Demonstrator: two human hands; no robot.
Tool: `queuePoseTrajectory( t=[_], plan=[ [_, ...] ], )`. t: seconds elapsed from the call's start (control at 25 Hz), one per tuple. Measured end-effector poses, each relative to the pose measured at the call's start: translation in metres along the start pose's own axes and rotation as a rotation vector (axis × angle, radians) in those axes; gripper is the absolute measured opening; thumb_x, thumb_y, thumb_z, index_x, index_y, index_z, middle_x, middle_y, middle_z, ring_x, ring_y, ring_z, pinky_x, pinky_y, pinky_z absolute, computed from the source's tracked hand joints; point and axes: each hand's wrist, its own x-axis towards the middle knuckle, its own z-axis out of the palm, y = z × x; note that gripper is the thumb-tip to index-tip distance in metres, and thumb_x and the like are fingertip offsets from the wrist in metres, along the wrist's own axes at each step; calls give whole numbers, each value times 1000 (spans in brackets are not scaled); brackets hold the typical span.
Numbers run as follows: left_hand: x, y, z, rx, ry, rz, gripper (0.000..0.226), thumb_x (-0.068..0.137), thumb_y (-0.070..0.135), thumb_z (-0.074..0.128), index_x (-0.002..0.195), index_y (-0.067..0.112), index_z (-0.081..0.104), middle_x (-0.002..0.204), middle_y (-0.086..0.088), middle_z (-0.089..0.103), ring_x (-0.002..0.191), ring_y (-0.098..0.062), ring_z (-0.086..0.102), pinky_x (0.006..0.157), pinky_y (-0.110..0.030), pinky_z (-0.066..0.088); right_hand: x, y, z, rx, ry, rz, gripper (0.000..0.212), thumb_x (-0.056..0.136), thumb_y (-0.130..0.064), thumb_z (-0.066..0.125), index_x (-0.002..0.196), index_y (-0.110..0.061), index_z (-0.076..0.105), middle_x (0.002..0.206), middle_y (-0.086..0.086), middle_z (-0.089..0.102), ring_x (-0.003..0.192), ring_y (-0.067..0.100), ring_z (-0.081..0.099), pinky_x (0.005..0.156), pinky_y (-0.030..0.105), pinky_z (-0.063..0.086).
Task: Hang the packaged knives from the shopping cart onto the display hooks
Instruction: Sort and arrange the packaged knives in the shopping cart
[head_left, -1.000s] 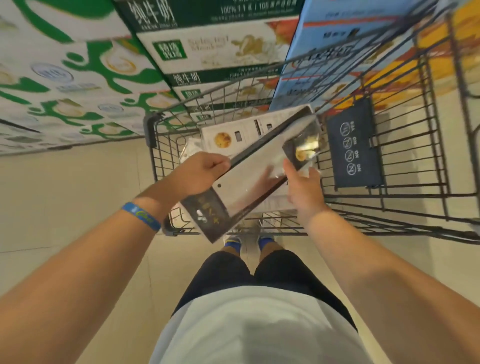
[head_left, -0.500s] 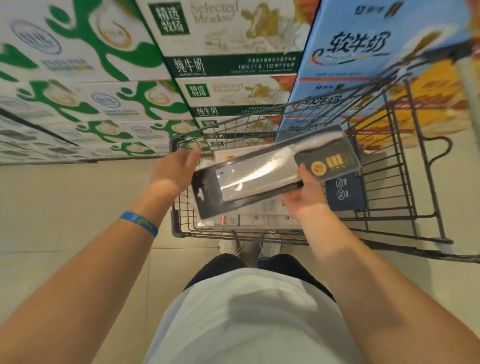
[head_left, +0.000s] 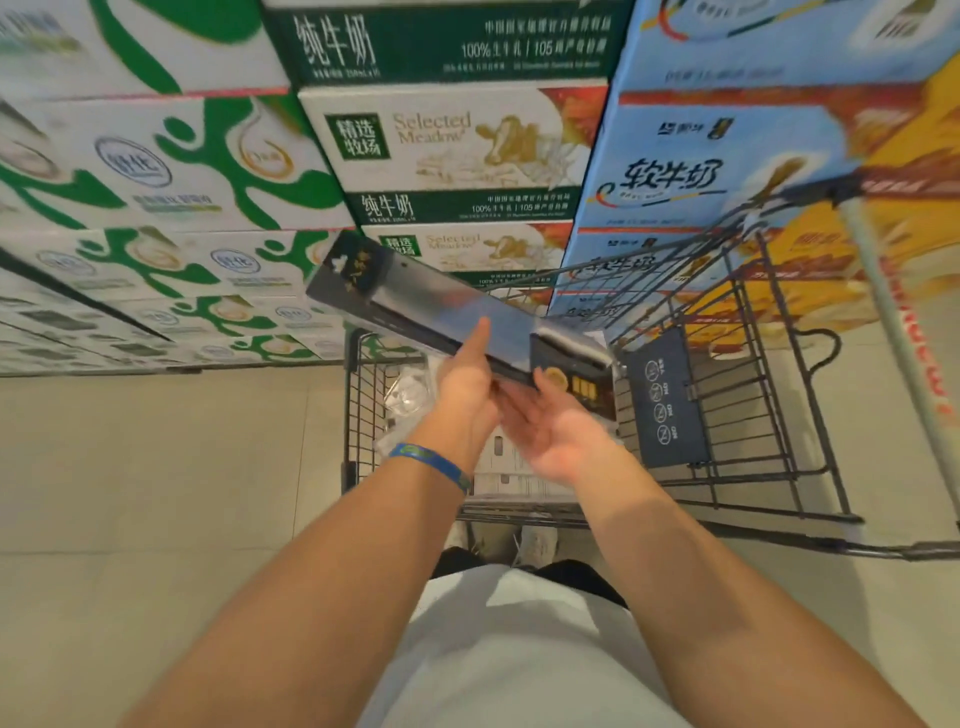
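Observation:
A packaged knife (head_left: 426, 304), on a dark card with a clear blister, is held above the black wire shopping cart (head_left: 354, 415). Its hang-hole end points up and to the left, and its handle end with a gold sticker lies low on the right. My left hand (head_left: 467, 379) grips the package at its middle from below, thumb lying up across the front. Just below the handle end, my right hand (head_left: 553, 428) is palm up with its fingers spread. More packages (head_left: 511, 470) lie in the cart's bottom. No display hooks are in view.
Stacked milk cartons (head_left: 441, 150) form a wall beyond the cart. A dark blue sign (head_left: 665, 400) hangs inside the cart's right side. A white pole (head_left: 893, 338) stands at the far right. Tiled floor (head_left: 156, 493) spreads to the left.
The package rose and swung so its hang end points up-left. My left hand shifted from that end to the middle. My right hand let go of the handle end and opened.

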Motion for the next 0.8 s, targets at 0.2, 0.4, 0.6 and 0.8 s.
queuePoseTrajectory(
  t=[0.2,0.4,0.6,0.8],
  plan=[
    [-8,32,-18,218,-93,173,46,89,18,77,129,5,59,108,-9,76,87,-23,75,78,-40,61,-44,-33,-27,-1046,306,-331,50,93,-58,64,108,-12,74,87,0,79,73,14,73,70,40,61],
    [-26,46,-9,626,-275,367,15,87,22,79,97,17,69,99,0,79,83,-11,76,70,-24,61,-49,-76,-26,-1249,379,-907,74,92,-63,59,154,-30,36,154,0,44,141,21,40,113,44,37],
    [-24,33,-15,929,-233,556,12,84,42,79,86,34,71,83,12,78,79,-7,74,73,-32,61,-62,-152,-135,-1472,1052,-644,82,102,-49,50,163,-15,7,167,14,23,151,35,25,119,50,31],
    [-22,11,-30,1192,-210,622,14,79,63,72,75,49,71,79,12,75,74,-13,73,69,-44,64,-52,-151,-138,-1209,963,-777,72,101,-37,58,159,-12,23,154,14,47,136,36,51,108,47,45]
  ],
)
